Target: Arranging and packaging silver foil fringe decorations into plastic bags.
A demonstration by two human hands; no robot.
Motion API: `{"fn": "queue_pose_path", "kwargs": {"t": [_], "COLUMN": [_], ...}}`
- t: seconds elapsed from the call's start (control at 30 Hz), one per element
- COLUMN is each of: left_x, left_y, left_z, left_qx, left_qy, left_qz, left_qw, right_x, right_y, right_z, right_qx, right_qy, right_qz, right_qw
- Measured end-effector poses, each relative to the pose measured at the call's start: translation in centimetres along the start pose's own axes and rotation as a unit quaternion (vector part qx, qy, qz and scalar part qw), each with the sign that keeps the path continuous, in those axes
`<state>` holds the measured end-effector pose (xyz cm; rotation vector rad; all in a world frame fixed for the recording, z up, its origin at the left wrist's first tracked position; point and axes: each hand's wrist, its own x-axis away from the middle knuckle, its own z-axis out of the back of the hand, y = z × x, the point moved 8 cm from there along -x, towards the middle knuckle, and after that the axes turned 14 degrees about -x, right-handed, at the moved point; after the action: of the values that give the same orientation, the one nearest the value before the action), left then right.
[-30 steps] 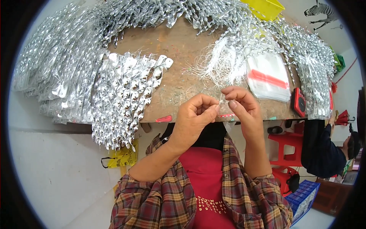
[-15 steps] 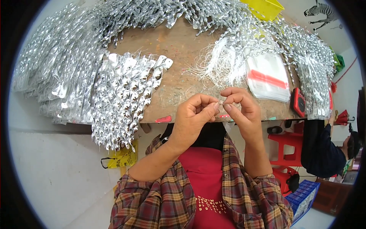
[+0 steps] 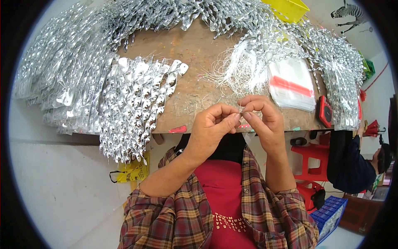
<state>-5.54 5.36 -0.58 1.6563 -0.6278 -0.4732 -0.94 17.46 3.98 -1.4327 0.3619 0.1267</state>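
My left hand (image 3: 213, 130) and my right hand (image 3: 266, 122) meet at the table's near edge. Thumb and forefinger of each are pinched together, fingertip to fingertip. Between them runs a thin white string (image 3: 241, 110), mostly hidden by the fingers; whether it is knotted I cannot tell. Just beyond the hands lies a loose tangle of white strings (image 3: 239, 70). To the right of it rests a stack of clear plastic bags (image 3: 291, 85) with a red band. Left of my hands, shiny silver twisted strips (image 3: 134, 103) lie in rows and hang over the edge.
More silver twisted strips (image 3: 166, 14) line the far side and both ends of the wooden table (image 3: 178, 47). A yellow bin (image 3: 288, 9) stands at the back. A red-and-black device (image 3: 324, 111) sits at right, above red stools (image 3: 311, 159). Another person (image 3: 352, 168) is at far right.
Both hands stay in nearly the same place. My fingertips have shifted slightly against each other, and the right forefinger has moved a little.
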Motion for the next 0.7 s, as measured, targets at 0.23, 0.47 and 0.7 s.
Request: {"fn": "queue_pose_path", "kwargs": {"t": [0.23, 0.47, 0.7], "left_x": [0.1, 0.2, 0.3], "left_y": [-0.1, 0.1, 0.0], "left_z": [0.2, 0.4, 0.3], "left_qx": [0.006, -0.027, -0.067], "left_qy": [0.004, -0.001, 0.022], "left_qz": [0.011, -0.002, 0.026], "left_qw": [1.0, 1.0, 0.997], "right_x": [0.4, -0.2, 0.6], "right_y": [0.4, -0.2, 0.2], "right_z": [0.8, 0.0, 0.6], "right_qx": [-0.064, 0.017, -0.008], "right_qy": [0.049, -0.022, -0.02], "right_qz": [-0.039, -0.05, -0.065], "right_qw": [0.996, 0.998, 0.998]}}
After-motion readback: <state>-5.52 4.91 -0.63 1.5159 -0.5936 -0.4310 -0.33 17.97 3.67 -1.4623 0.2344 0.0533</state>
